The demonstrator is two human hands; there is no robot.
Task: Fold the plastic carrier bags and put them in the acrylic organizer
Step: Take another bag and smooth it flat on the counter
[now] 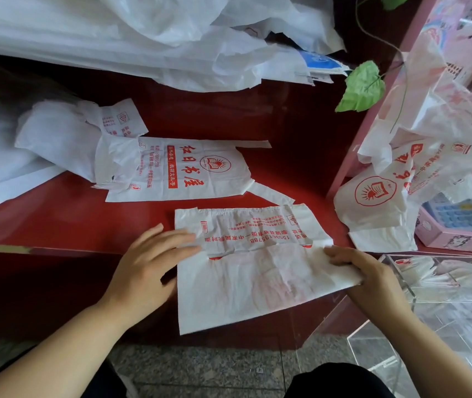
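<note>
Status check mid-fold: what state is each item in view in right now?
Front bag: partly folded, wrinkled, lying on the red counter.
Left hand: fingers straight, pressing the bag's left edge.
Right hand: pinching the bag's right edge.
Printed bag behind: spread flat, not folded.
Acrylic organizer: holds some folded bags.
Bags at right: crumpled, unfolded.

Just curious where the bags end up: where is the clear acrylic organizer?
At the lower right of the head view, the acrylic organizer sits beside the right hand, just in front of the pink box.
</note>
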